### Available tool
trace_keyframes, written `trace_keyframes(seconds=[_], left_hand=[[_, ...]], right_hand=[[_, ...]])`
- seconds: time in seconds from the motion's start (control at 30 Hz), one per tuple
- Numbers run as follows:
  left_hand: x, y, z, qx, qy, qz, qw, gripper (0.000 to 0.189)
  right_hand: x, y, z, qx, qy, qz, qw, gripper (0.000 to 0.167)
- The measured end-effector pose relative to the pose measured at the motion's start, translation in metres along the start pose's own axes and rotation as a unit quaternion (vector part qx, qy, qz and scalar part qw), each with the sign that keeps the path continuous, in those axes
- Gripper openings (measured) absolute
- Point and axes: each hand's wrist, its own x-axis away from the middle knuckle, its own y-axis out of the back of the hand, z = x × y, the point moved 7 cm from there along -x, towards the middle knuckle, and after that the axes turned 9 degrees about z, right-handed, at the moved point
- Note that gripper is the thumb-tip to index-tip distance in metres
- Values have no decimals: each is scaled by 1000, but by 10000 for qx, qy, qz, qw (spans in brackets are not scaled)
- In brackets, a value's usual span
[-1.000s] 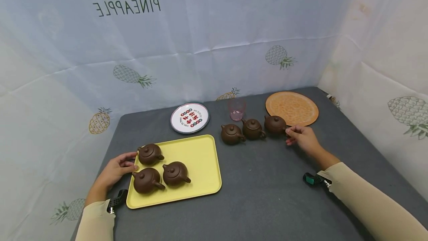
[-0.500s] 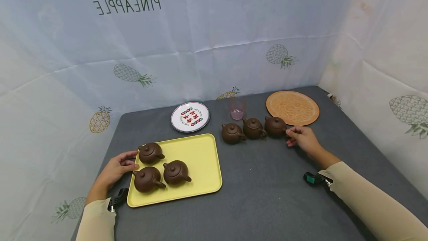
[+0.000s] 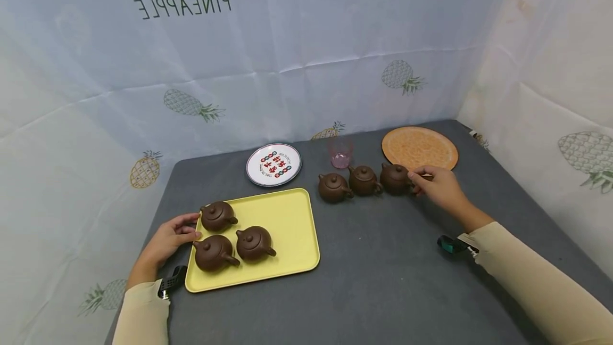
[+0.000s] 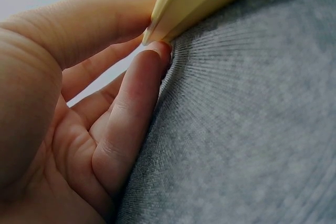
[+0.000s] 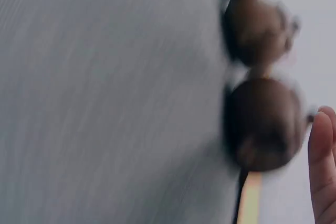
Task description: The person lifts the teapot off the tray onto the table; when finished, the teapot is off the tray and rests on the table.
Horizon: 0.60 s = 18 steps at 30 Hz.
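My left hand (image 3: 166, 239) pinches the tray's (image 3: 293, 234) rim, presumably to steady it under three teapots (image 3: 254, 245), while my right hand (image 3: 438, 186), fingers relaxed and visibly gripping nothing, hovers by the end teapot (image 3: 395, 181), rowed with two others (image 3: 363, 182) on the tabletop (image 3: 364, 286).

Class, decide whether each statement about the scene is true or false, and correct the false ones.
1. Three teapots stand on the tray. True.
2. The left hand touches the tray's right edge. False: it touches the left edge.
3. The pink cup stands beyond the row of teapots off the tray. True.
4. The white plate lies on the tray. False: it lies on the table, beyond the tray.
5. The right hand is at the rightmost teapot. True.
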Motion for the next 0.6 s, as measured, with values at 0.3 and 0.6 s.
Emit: trace_keyframes(seconds=[0.3, 0.6], left_hand=[[-5, -1, -2, 114, -177, -69, 9998, 59], [2, -2, -4, 179, -112, -163, 9996, 58]], right_hand=[[-6, -77, 74, -705, 1023, 1000, 9872, 25], [10, -187, 134, -1390, 1564, 2161, 9537, 11]])
